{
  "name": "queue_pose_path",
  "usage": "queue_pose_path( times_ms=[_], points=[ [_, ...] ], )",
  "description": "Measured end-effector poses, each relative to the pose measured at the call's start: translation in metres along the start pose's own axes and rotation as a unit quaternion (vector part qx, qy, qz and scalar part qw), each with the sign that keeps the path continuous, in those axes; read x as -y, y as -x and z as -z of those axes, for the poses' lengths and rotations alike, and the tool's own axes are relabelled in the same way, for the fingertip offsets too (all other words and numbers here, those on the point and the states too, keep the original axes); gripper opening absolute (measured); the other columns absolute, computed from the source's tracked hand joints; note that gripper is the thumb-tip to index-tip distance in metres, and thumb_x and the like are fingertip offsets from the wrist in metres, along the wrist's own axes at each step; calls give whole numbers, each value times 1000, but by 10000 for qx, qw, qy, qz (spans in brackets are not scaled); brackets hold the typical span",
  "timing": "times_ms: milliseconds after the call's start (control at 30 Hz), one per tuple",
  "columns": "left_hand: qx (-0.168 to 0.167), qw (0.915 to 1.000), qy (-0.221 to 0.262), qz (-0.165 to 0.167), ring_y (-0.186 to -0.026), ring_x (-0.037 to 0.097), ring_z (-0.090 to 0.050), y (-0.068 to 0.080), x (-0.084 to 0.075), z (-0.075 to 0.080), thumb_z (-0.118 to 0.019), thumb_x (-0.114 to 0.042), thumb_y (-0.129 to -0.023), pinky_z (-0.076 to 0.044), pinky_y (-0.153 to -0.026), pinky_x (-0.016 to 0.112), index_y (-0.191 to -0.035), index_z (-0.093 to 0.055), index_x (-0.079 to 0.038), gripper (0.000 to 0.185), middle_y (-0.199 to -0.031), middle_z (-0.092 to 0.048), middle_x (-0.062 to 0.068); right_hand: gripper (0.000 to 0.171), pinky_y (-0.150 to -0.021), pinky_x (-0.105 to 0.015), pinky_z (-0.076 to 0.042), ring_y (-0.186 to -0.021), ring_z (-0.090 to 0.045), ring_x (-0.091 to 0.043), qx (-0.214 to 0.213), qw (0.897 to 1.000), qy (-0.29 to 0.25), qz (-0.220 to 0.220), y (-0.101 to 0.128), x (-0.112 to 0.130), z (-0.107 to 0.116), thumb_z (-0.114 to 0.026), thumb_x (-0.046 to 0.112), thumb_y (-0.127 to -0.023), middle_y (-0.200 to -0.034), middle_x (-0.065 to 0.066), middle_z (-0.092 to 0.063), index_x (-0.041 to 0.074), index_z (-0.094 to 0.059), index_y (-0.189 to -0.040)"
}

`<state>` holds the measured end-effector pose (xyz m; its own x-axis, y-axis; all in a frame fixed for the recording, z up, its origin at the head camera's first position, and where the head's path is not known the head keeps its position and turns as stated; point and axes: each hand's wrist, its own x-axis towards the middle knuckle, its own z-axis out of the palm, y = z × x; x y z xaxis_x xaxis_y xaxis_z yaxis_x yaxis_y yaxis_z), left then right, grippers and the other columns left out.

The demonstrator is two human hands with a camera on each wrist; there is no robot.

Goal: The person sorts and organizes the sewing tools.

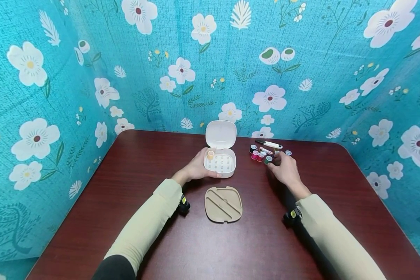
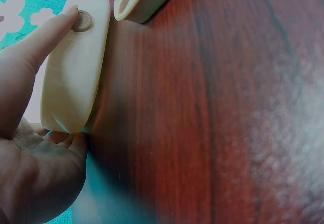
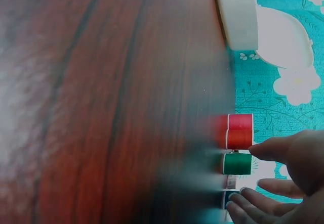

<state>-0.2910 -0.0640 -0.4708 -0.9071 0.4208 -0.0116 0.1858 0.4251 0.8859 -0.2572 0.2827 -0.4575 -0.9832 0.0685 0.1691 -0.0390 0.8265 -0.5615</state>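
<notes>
The left hand [image 1: 196, 168] steadies the open box [image 1: 220, 163] near the middle of the worktop [image 1: 126, 217], fingers curled round its left side — in the left wrist view a fingertip [image 2: 66, 19] lies on the box wall beside a small round disc. The box lid [image 1: 221, 134] stands upright at the back. Inside, one orange spool [image 1: 210, 154] sits in the rear left corner; the other pegs look bare.

The right hand [image 1: 283, 168] reaches the cluster of spools [image 1: 260, 153] just right of the box. Its fingers are loosely spread and hold nothing; in the right wrist view one finger [image 3: 268, 150] is at, or nearly at, the end of the green spool [image 3: 237, 164], with the red spool [image 3: 239, 131] just above it in that view. A white pen-like tool [image 1: 269, 144] lies behind the cluster.

By the look of it, the step in hand is picking a spool, the green one likeliest. The next move would call for a pinch on its ends without knocking its close neighbours, then a short carry left over the box rim.

The tan tray [image 1: 223, 203] lies flat in front of the box, apart from it. There is open room between the hands, and all edges are well away.
</notes>
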Motion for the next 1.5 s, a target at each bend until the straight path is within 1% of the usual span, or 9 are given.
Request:
queue_pose_path(
  times_ms=[200, 400, 667, 833, 1033, 1233, 1300, 1367, 1500],
  points=[
    [14, 10000, -12, 26, -121, 30, -48, 0, 0, 0, -99, -28, -65, -36, -108, 44, -149, -34, -7, 108, -136, -50, 15, 43, -98, -55, -48, -111, -62, -42, -158, 9988, -441, -126, -5, -4, -8, -72, 14, -93, -119, -29, -67, -9, -60, -128],
    [26, 10000, 26, -14, -123, 30, -47, 0, -1, 0, -99, -26, -65, -34, -111, 45, -150, -34, -6, 110, -138, -49, 15, 38, -100, -54, -45, -114, -62, -42, -250, 9976, -622, -192, -10, -4, -12, -72, 12, -93, -119, -27, -68, -6, -64, -125],
    [29, 10000, -44, 29, -122, 29, -47, -1, 0, 1, -99, -28, -65, -35, -109, 43, -150, -33, -7, 110, -136, -49, 14, 39, -99, -53, -48, -111, -64, -41, -212, 9968, -677, -361, -13, -2, -16, -73, 11, -93, -124, -27, -66, -4, -63, -127],
    [22, 10000, -24, 19, -123, 29, -47, -1, 0, 0, -99, -28, -65, -35, -110, 43, -150, -34, -7, 110, -137, -49, 14, 37, -98, -53, -49, -109, -65, -41, -221, 9963, -702, -445, -15, -3, -17, -73, 11, -93, -122, -26, -67, -4, -64, -126],
    [49, 10000, 67, -16, -123, 30, -47, -1, 0, 0, -99, -26, -66, -35, -110, 45, -150, -34, -6, 109, -137, -49, 15, 31, -96, -55, -47, -109, -61, -41, -227, 9967, -680, -371, -14, -3, -16, -72, 12, -93, -117, -26, -69, -3, -68, -120],
    [91, 9999, -46, 63, -122, 29, -47, -1, -1, 0, -99, -28, -66, -36, -109, 43, -151, -33, -8, 109, -138, -48, 14, 25, -92, -55, -46, -108, -58, -40, -150, 9976, -646, -177, -13, -3, -15, -74, 11, -92, -111, -24, -72, -2, -73, -113],
    [87, 9999, -45, 69, -123, 29, -47, -2, -1, 1, -99, -27, -66, -36, -109, 43, -151, -33, -8, 110, -138, -48, 14, 24, -96, -56, -42, -110, -57, -40, -81, 9979, -640, -105, -15, -2, -15, -74, 12, -93, -111, -24, -72, -2, -74, -113],
    [83, 9999, -6, 58, -123, 29, -47, -2, -1, 2, -99, -27, -65, -35, -110, 43, -151, -33, -8, 110, -138, -48, 14, 24, -101, -58, -35, -112, -57, -41, 5, 9979, -649, -15, -16, 0, -15, -74, 12, -93, -111, -25, -72, -3, -75, -112],
    [90, 9999, 99, 25, -123, 30, -47, -2, -2, 2, -99, -26, -65, -34, -111, 45, -151, -33, -6, 110, -139, -49, 16, 24, -104, -60, -21, -111, -58, -42, 155, 9970, -764, 24, -14, 5, -17, -72, 10, -94, -110, -26, -72, -6, -74, -112]
  ],
)
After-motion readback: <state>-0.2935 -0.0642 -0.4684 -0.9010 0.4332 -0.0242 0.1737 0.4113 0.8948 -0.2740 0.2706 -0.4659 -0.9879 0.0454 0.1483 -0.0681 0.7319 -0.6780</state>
